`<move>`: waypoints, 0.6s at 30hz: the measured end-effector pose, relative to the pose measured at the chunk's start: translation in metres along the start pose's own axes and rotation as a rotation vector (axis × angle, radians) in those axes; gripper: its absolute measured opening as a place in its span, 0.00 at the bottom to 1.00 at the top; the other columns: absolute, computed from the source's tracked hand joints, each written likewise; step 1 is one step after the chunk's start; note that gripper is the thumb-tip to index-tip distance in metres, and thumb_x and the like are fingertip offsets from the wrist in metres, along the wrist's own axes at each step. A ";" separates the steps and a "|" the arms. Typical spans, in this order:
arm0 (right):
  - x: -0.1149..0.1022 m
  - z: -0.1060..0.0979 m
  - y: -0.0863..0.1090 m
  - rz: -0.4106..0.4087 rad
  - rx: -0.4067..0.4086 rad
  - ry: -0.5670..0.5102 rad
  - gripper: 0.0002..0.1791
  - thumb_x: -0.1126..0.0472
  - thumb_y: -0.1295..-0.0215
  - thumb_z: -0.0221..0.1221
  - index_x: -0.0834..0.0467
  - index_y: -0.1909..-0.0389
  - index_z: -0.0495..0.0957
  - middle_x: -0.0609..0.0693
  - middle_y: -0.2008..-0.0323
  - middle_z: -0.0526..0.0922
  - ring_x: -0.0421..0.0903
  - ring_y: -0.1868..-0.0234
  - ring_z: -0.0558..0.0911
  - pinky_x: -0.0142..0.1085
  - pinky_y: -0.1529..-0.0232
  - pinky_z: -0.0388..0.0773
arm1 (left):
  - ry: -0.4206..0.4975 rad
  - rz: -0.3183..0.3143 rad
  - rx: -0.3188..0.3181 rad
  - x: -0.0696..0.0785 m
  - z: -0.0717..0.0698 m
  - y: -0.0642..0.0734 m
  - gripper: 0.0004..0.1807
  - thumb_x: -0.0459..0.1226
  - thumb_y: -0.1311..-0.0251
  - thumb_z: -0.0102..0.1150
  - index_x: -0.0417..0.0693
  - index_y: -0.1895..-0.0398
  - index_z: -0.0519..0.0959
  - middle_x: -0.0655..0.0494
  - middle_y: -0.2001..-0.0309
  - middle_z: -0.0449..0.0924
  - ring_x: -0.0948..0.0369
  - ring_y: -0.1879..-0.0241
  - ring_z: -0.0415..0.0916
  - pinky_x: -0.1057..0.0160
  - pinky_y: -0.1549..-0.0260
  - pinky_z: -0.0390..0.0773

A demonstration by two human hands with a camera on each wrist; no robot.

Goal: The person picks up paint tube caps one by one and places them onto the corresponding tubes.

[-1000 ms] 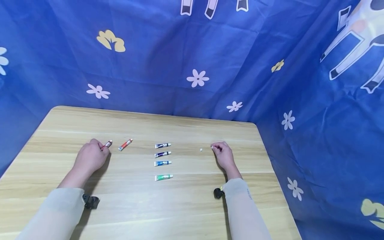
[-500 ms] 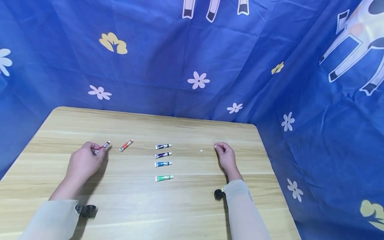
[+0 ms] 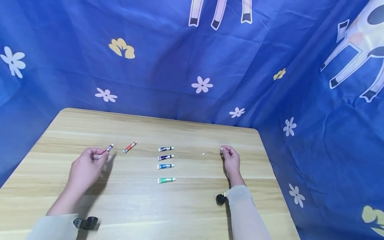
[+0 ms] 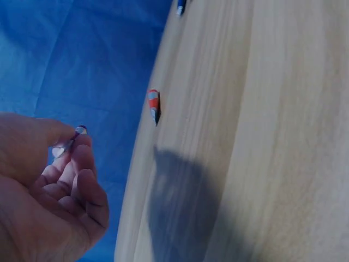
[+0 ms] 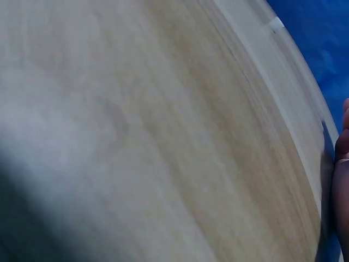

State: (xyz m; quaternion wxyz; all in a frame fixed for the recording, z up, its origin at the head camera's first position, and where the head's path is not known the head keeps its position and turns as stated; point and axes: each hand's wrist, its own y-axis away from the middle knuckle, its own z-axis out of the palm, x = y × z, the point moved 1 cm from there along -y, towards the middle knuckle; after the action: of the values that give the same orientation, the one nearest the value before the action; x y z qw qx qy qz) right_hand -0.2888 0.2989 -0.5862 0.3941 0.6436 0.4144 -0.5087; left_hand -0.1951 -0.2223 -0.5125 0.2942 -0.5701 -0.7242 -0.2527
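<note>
Wood tbl; L hand pinches tube, R hand white bit.

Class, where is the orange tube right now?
In the head view, the orange tube lies on the table, just right of the held tube in the left hand and left of four lined-up tubes.

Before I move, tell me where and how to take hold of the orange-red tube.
Pinch the orange-red tube across the middle of its body, probably best from above and the near left, the side where the left hand is. It lies slantwise on the table, flat tail toward that side, so its long sides should meet thumb and finger.
</note>
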 end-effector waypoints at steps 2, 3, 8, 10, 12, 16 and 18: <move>0.001 -0.002 0.000 0.002 0.004 -0.060 0.14 0.62 0.19 0.61 0.67 0.44 0.84 0.58 0.56 0.89 0.39 0.61 0.83 0.27 0.58 0.82 | 0.014 -0.009 0.013 0.002 0.000 0.003 0.28 0.54 0.17 0.51 0.36 0.39 0.75 0.39 0.53 0.90 0.65 0.76 0.80 0.62 0.76 0.73; 0.001 -0.003 0.000 0.002 0.005 -0.092 0.14 0.62 0.18 0.60 0.69 0.43 0.83 0.58 0.56 0.89 0.39 0.61 0.83 0.27 0.58 0.82 | 0.018 -0.013 0.020 0.003 0.000 0.005 0.28 0.55 0.18 0.51 0.37 0.40 0.76 0.39 0.53 0.91 0.67 0.75 0.78 0.62 0.75 0.72; 0.001 -0.004 -0.001 -0.008 0.001 -0.230 0.16 0.66 0.18 0.58 0.74 0.41 0.79 0.53 0.61 0.88 0.39 0.64 0.82 0.27 0.60 0.81 | 0.065 -0.040 0.037 0.006 0.003 0.020 0.27 0.57 0.20 0.56 0.41 0.42 0.78 0.55 0.61 0.93 0.74 0.72 0.73 0.63 0.71 0.69; 0.000 -0.004 -0.001 -0.008 0.001 -0.279 0.15 0.66 0.18 0.57 0.75 0.41 0.78 0.49 0.65 0.87 0.38 0.65 0.81 0.27 0.62 0.80 | 0.115 -0.061 0.030 0.006 0.006 0.027 0.27 0.58 0.21 0.57 0.43 0.42 0.78 0.69 0.66 0.90 0.71 0.75 0.73 0.62 0.74 0.71; -0.001 -0.004 -0.001 -0.007 0.004 -0.322 0.15 0.66 0.17 0.56 0.76 0.42 0.77 0.46 0.67 0.86 0.37 0.67 0.81 0.27 0.63 0.79 | 0.177 -0.089 0.020 0.007 0.010 0.033 0.26 0.59 0.21 0.57 0.45 0.44 0.77 0.76 0.69 0.87 0.68 0.78 0.71 0.61 0.78 0.72; -0.001 -0.008 -0.001 0.006 0.002 -0.391 0.14 0.64 0.16 0.55 0.74 0.43 0.76 0.45 0.68 0.85 0.37 0.68 0.80 0.26 0.63 0.78 | 0.352 -0.172 0.005 0.006 0.017 0.044 0.21 0.58 0.23 0.60 0.51 0.48 0.76 0.75 0.69 0.86 0.66 0.77 0.75 0.63 0.84 0.73; -0.001 -0.009 0.000 0.019 0.008 -0.430 0.14 0.64 0.15 0.55 0.73 0.44 0.75 0.45 0.67 0.86 0.37 0.68 0.80 0.27 0.63 0.79 | 0.430 -0.209 0.000 0.006 0.021 0.049 0.18 0.56 0.23 0.62 0.54 0.49 0.76 0.76 0.68 0.87 0.67 0.75 0.77 0.64 0.84 0.73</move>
State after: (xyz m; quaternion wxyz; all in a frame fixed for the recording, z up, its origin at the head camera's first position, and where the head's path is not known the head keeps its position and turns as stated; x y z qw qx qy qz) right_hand -0.2856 0.3069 -0.5838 0.4756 0.5257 0.3125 -0.6322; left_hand -0.1508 -0.1929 -0.5217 0.4140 -0.4251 -0.7001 -0.3972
